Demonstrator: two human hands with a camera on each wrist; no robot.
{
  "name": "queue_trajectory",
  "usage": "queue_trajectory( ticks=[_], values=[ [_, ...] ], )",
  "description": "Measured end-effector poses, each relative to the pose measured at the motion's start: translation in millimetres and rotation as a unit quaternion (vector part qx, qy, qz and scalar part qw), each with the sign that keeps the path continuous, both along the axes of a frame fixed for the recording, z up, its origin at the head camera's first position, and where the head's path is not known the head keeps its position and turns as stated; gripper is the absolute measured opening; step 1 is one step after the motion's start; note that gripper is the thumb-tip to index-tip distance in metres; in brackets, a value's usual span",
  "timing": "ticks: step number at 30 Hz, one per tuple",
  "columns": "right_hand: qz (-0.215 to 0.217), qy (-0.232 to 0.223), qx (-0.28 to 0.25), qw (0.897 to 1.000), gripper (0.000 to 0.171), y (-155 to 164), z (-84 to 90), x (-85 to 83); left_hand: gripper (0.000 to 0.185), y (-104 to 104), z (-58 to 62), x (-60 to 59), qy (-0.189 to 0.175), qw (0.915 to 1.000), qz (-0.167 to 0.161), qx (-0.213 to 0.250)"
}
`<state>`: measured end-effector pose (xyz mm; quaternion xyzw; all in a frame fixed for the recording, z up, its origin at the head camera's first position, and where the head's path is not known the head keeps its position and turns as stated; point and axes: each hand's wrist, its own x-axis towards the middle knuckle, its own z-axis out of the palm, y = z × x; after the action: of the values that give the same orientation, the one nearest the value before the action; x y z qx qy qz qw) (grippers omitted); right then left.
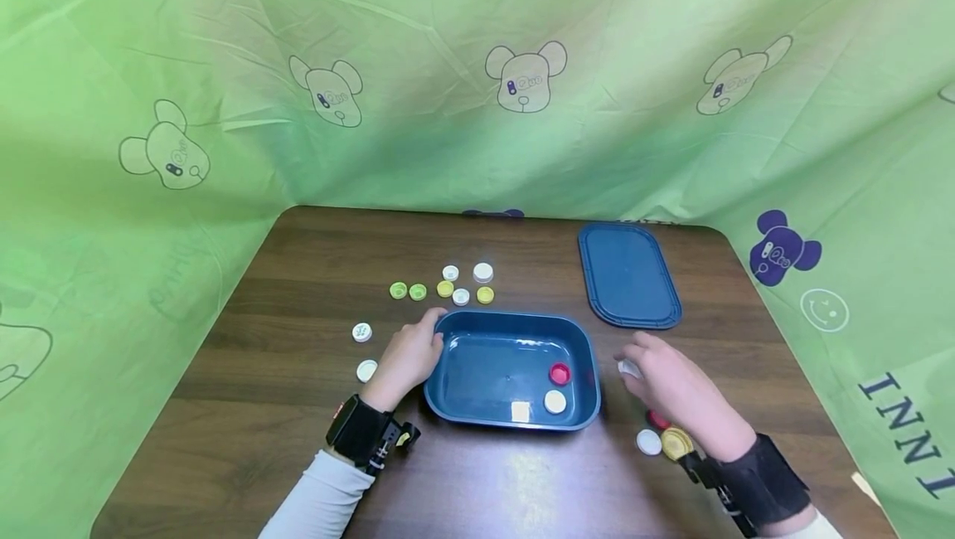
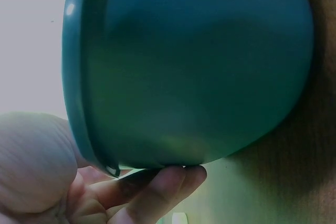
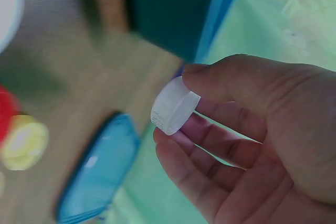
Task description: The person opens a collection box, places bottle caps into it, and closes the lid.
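A blue rectangular container (image 1: pixel 485 365) stands on the table, with a red bottle cap (image 1: pixel 559 373) and a white bottle cap (image 1: pixel 555 402) on its floor. My left hand (image 1: pixel 409 356) grips its left back corner, and in the left wrist view the thumb and fingers (image 2: pixel 173 182) lie around the rim and outer wall. Just right of the container, my right hand (image 1: pixel 664 377) pinches another white bottle cap (image 3: pixel 173 106) between thumb and fingertips, raised above the table. Beneath the right wrist lie a white cap (image 1: pixel 648 442), a yellow cap (image 1: pixel 676 444) and a partly hidden red cap (image 1: pixel 658 419).
Behind the container lie several white, yellow and green caps (image 1: pixel 418 292). Two white caps (image 1: pixel 361 332) are near my left hand. A blue lid (image 1: pixel 630 274) lies flat at the back right. Green printed cloth (image 1: pixel 448 108) hangs around the wooden table (image 1: pixel 298 274).
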<state>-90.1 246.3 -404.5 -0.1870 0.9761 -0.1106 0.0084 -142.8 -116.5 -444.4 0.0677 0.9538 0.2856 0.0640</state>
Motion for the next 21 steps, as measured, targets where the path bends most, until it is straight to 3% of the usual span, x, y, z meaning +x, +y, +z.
queue_trajectory(
  ticks=[8,21],
  values=[
    [0.063,0.05,-0.014,0.997,0.028,-32.1,9.9,-15.9,0.04,1.3,-0.4,0.2,-0.009,0.9999,0.005,0.0],
    [0.072,0.014,-0.018,0.997,0.022,-53.1,-6.1,-38.6,0.04,0.7,-0.1,-0.7,-0.017,0.9998,0.007,0.0]
  ],
)
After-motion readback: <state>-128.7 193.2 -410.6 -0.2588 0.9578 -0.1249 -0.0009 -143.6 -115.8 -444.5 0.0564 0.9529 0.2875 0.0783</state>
